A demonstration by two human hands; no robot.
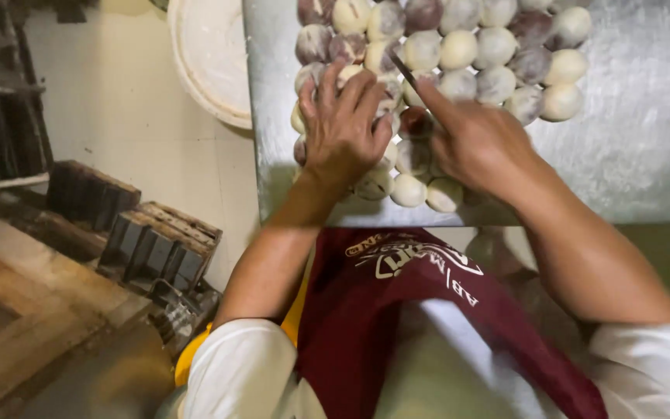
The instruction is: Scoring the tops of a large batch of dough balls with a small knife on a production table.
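Head view: left hand (343, 128) flat, fingers spread, pressing on dough balls (459, 50) at cluster's near-left edge. Right hand (478, 143) closed round thin knife (405, 71), blade angled up-left into cluster. Balls, cream and purple-marbled, packed tight on floured metal surface (645, 140). White round tub (211, 54) left of surface. Maroon apron (381, 310) below.
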